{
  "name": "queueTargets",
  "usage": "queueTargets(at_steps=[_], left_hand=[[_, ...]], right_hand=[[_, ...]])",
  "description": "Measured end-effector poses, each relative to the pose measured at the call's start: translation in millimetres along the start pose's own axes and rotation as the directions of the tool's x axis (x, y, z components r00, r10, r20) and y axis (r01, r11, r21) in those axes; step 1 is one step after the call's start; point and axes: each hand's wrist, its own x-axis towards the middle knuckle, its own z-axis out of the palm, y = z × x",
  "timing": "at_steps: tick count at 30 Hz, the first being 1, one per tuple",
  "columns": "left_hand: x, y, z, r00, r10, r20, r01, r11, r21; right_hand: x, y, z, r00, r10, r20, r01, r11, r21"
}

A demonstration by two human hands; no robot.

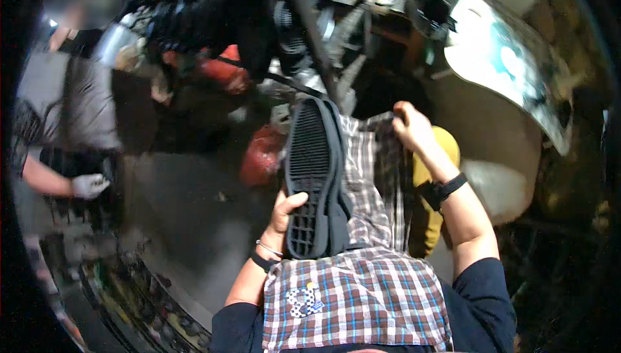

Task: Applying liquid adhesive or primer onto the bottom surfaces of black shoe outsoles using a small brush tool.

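Two dark grey shoe soles (309, 146) lie one against the other over my lap, with a ribbed and gridded face turned up. My left hand (286, 214) grips them at their lower left edge, its thumb on the gridded part. Beneath and beside the soles spreads my checked apron (365, 178), draped over my legs. My right hand (414, 128) is to the right of the soles, at the apron's far right edge. Its fingers are curled in; whether they pinch the cloth or something small, I cannot make out.
A person's gloved hand (90, 186) shows at the left. Red bundles (260, 156) lie left of the soles, and a dark pile (194, 23) is beyond. A yellow rounded thing (446, 143) is under my right forearm. At the right stands a pale curved-edged panel (475, 49).
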Motion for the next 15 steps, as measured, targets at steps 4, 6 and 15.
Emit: queueTargets(at_steps=[4,6,15], left_hand=[[18,3,3,0.994,-0.004,0.109,0.004,1.000,0.001],[25,2,12,0.990,0.031,0.141,-0.035,0.999,0.029],[63,-9,9,0.941,-0.314,0.127,0.316,0.949,0.005]], right_hand=[[-23,20,-75,0.963,0.074,-0.260,-0.105,0.988,-0.110],[-51,56,-88,0.932,0.244,-0.267,-0.306,0.927,-0.219],[-134,132,-32,0.870,0.490,-0.057,-0.492,0.853,-0.176]])
